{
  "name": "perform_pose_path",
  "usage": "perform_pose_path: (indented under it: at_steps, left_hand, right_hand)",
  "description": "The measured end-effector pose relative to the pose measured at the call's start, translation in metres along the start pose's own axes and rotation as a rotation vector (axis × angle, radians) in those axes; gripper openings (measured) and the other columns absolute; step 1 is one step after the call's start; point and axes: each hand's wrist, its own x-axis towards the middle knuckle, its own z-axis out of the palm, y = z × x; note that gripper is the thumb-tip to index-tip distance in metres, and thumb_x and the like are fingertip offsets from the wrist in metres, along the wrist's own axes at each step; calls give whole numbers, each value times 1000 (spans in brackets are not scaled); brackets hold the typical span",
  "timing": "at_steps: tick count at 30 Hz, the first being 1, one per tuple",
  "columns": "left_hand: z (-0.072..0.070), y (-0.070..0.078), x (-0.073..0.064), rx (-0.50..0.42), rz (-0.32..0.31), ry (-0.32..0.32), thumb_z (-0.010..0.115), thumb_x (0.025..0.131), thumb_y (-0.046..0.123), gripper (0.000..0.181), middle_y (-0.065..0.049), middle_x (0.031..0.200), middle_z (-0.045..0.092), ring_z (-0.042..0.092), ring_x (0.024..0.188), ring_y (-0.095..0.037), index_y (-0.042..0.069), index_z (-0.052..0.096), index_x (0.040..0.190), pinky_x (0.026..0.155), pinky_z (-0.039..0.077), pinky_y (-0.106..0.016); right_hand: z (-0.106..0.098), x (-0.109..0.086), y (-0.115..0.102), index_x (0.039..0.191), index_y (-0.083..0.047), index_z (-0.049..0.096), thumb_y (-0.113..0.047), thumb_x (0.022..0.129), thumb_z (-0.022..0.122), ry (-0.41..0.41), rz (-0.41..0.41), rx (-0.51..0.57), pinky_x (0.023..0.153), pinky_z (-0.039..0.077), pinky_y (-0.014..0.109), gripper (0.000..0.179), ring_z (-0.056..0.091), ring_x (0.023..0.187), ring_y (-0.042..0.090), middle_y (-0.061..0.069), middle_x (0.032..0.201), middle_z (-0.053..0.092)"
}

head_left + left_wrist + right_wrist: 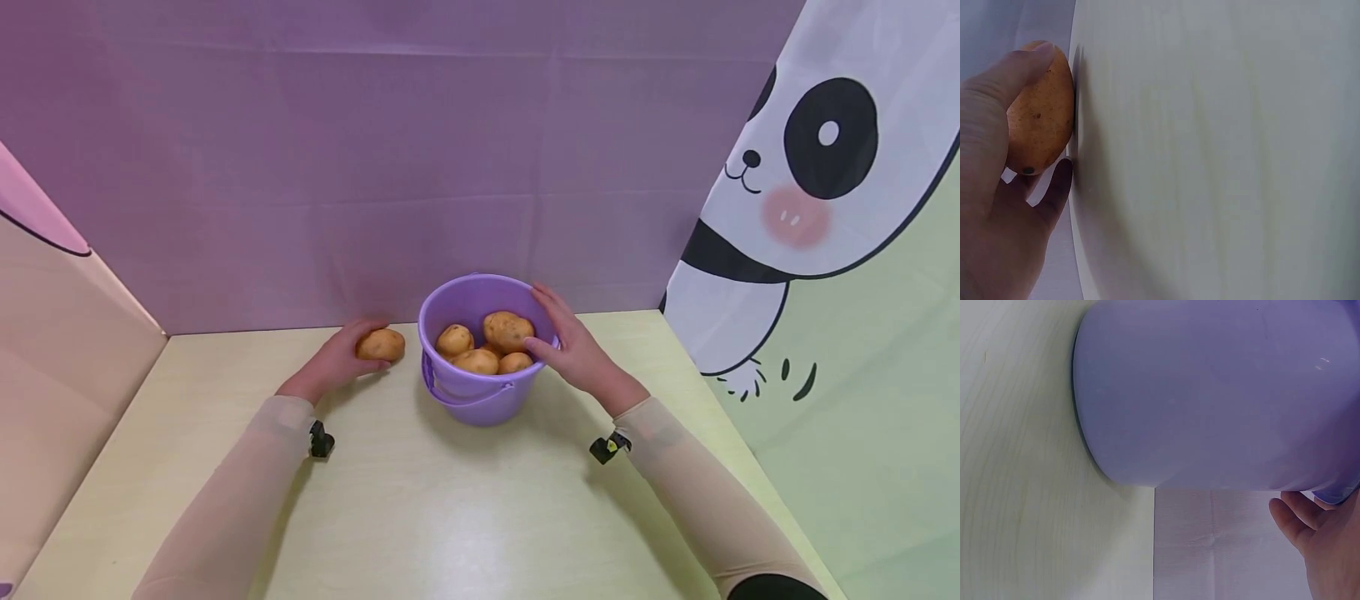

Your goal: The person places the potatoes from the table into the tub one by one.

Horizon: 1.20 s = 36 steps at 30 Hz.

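Note:
A purple bucket [480,408] stands upright on the table with several potatoes [507,332] inside. Its handle [472,400] hangs down at the front. My right hand [573,346] grips the bucket's right rim, the thumb over the inner side and the fingers outside. In the right wrist view, the bucket wall [1210,394] fills most of the picture, and part of the hand [1335,544] shows by the rim. To the left of the bucket, my left hand [341,358] holds a single potato [382,345] between thumb and fingers, low at the tabletop. Dark spots mark this potato [1041,119] in the left wrist view.
The pale wooden table [450,517] ends at a purple cloth backdrop [360,183] just behind the bucket. A panda-printed cloth [847,333] hangs along the right side, and a peach-coloured one [67,350] along the left.

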Motion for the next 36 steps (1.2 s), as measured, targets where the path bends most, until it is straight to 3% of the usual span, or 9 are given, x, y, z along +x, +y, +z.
perform_pose_path:
  at_steps: [11, 18, 36]
  left_hand:
    - [1, 1, 1, 20, -42, 1, 91, 94, 16, 75, -22, 163, 49, 47, 148, -46, 5, 55, 158, 125, 35, -67]
    - [1, 3, 1, 50, -19, 11, 92, 93, 17, 74, -25, 158, 52, 50, 143, -48, 1, 56, 155, 122, 38, -68]
    - [-8, 9, -11, 29, -20, 55, 91, 89, 10, 66, -19, 147, 60, 57, 129, -41, 6, 61, 148, 114, 44, -63]
  right_hand:
    - [-1, 1, 1, 173, -5, 32, -31, 104, 70, -4, 3, 1, 132, 25, 62, 83, 25, 166, 37, 11, 182, 23]
    - [0, 1, 1, 173, -6, 32, -33, 104, 70, 0, 6, -5, 131, 26, 62, 84, 24, 166, 37, 12, 182, 23]
    - [1, 1, 1, 173, -6, 31, -35, 104, 70, -2, 5, -9, 132, 25, 62, 85, 23, 166, 37, 12, 182, 23]
